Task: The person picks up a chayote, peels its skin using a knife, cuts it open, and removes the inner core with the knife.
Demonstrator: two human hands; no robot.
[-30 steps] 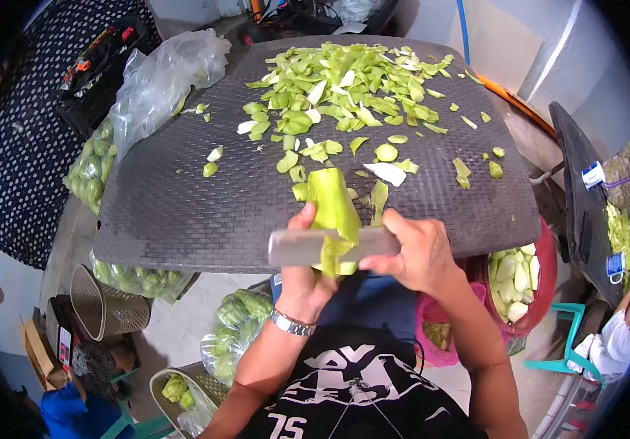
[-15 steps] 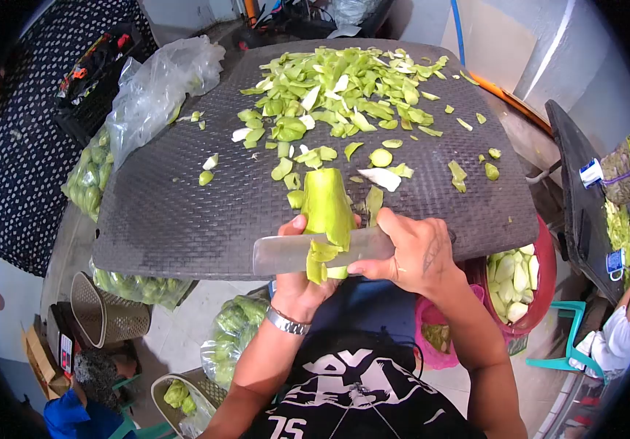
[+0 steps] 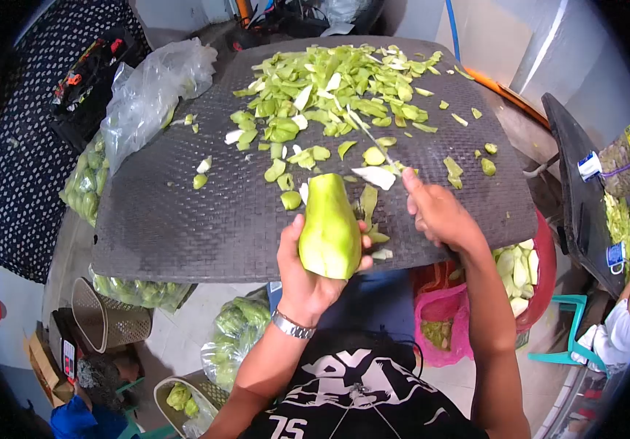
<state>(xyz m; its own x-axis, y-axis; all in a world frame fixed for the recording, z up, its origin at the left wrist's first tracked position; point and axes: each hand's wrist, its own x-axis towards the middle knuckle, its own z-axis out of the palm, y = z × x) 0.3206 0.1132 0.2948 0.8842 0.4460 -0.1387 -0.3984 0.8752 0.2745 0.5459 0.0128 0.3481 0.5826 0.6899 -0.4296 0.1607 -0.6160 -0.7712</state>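
My left hand (image 3: 309, 291) wraps round a peeled chayote (image 3: 328, 233) from below and the sides, above the table's near edge. The chayote is pale green and stands with its narrow end pointing away from me. To the right of it, my right hand (image 3: 440, 214) grips a knife (image 3: 367, 136). The blade is seen nearly edge-on and points up and left, over the peelings, apart from the chayote. A broad heap of green peelings (image 3: 337, 84) covers the far part of the dark woven-pattern table (image 3: 161, 227). Loose scraps lie around the chayote.
A red basin (image 3: 546, 274) of pale peeled pieces stands below right, beside a pink bag (image 3: 443, 307). Bagged green vegetables (image 3: 234, 333) and baskets (image 3: 106, 314) sit at lower left. A clear plastic bag (image 3: 157, 91) lies on the table's left edge. Other people are at both lower sides.
My right hand has moved the knife up and right, away from the chayote, turning the blade away from me. The strip of peel hanging at the chayote's near end is gone.
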